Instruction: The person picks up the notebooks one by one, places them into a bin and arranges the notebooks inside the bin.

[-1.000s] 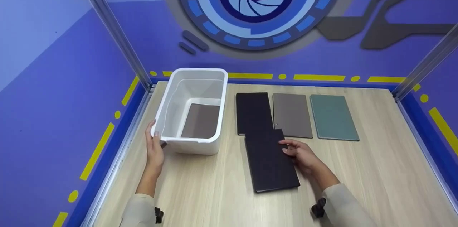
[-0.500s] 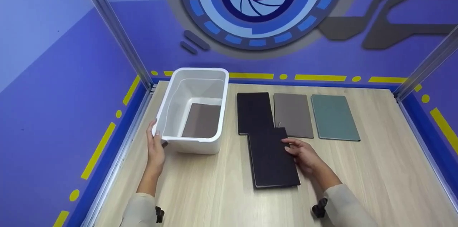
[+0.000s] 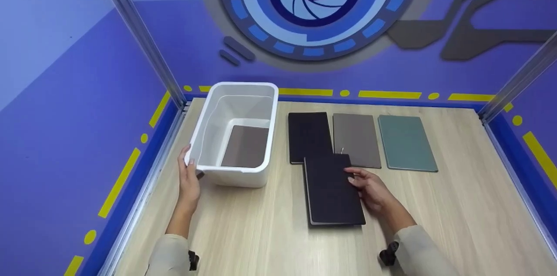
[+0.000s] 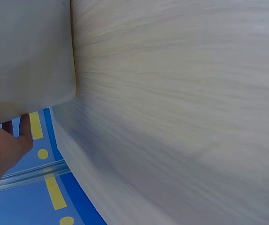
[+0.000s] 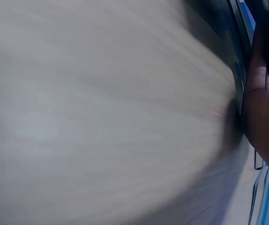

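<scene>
My right hand (image 3: 372,189) pinches the right edge of a black notebook (image 3: 334,191), thumb on its cover. The notebook is tilted, its left page edge showing, and its far end overlaps a second black notebook (image 3: 309,134) and the grey-brown one (image 3: 357,136). At the near left corner of a white plastic bin (image 3: 235,176), my left hand (image 3: 189,184) grips the rim. Inside that bin a grey-brown notebook (image 3: 246,145) lies flat. In the left wrist view the bin's wall (image 4: 26,56) fills the upper left, above part of the hand (image 4: 3,147).
A green notebook (image 3: 407,142) ends the row at the right. The wood-grain table (image 3: 470,206) is bounded by blue panels (image 3: 87,106) and a metal post (image 3: 139,32) at the left; the back wall stands close behind the bin.
The held black notebook has shifted slightly right, its near end lifting and its page edge coming into view. The left hand and the bin keep their place.
</scene>
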The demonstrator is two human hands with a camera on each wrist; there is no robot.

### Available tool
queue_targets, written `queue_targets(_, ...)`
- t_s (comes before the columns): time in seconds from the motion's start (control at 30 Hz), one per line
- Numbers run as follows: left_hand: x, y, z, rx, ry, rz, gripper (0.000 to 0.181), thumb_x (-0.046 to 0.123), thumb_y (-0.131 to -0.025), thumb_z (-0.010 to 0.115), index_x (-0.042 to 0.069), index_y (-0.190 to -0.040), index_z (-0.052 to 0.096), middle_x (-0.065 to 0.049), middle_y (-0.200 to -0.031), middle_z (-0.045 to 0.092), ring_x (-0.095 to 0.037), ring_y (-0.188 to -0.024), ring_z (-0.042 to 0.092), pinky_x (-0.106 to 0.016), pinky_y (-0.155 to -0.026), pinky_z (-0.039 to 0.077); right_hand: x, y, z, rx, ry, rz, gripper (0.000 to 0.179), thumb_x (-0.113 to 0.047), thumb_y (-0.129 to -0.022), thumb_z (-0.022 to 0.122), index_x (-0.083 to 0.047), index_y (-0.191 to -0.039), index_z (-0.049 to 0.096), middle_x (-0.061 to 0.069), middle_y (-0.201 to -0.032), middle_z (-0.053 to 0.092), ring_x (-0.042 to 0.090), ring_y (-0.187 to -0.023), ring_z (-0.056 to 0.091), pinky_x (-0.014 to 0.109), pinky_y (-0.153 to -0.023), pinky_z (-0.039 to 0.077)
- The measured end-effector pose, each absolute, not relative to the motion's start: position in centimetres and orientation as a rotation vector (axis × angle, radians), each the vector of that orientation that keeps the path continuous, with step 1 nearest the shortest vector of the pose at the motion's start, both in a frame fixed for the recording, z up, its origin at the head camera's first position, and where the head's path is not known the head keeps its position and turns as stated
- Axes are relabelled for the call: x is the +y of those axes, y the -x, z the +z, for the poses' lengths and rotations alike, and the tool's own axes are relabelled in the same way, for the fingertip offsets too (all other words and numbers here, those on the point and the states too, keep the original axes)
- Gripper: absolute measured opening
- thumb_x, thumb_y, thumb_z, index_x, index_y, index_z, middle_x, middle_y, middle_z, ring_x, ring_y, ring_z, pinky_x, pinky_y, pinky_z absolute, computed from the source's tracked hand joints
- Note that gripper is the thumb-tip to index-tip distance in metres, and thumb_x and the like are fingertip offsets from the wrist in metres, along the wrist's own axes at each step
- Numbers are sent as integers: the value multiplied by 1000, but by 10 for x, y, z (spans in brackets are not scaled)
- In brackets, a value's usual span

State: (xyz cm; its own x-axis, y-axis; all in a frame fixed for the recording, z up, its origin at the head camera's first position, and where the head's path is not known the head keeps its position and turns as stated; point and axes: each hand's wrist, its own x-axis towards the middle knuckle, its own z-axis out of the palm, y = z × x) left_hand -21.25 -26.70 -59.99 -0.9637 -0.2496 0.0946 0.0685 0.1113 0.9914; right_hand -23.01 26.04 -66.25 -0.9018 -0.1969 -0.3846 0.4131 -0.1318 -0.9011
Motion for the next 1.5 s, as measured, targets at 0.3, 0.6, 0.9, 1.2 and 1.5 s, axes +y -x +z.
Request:
queue_targets(0.3, -268, 211, -599, -2139, -197, -1950, 54, 30, -117, 24, 25, -170, 16, -12, -170, 29, -30, -151, 35, -34, -116, 31, 261, 228, -662, 1720, -187, -2092, 36, -7, -104, 62, -15, -138, 67, -8, -117, 73, 10, -98, 72, 29, -83, 60)
queue_targets(0.6, -266, 211, -597, -2149, -198, -1944, 54, 29, -117, 24, 24, -170, 16, -13, -169, 29, -31, -150, 36, -35, -115, 33, 263, 227, -664, 1715, -240, -2118, 34, -8, -105, 62, -20, -135, 70, -10, -111, 76, 8, -92, 72, 27, -80, 59)
queue_targets(0.9, -266, 212, -598, -2145, -193, -1944, 53, 29, -117, 24, 25, -170, 17, -16, -165, 33, -33, -146, 38, -29, -108, 37, 264, 226, -665, 1687, -191, -2139, 33, -7, -106, 60, -21, -135, 69, -10, -112, 75, 8, -94, 72, 28, -82, 60)
queue_targets(1.2, -266, 215, -598, -2138, -213, -1940, 54, 29, -117, 25, 25, -170, 18, -16, -166, 34, -33, -147, 38, -24, -108, 36, 263, 227, -664, 1708, -209, -2136, 35, -9, -105, 64, -17, -139, 68, -10, -115, 75, 9, -97, 73, 29, -83, 60)
queue_targets(1.5, -266, 214, -600, -2132, -210, -1941, 54, 30, -117, 24, 22, -170, 17, -17, -165, 33, -37, -147, 37, -26, -106, 38, 264, 228, -665, 1709, -237, -2128, 37, -10, -106, 63, -16, -141, 67, -10, -115, 75, 9, -97, 74, 28, -83, 61)
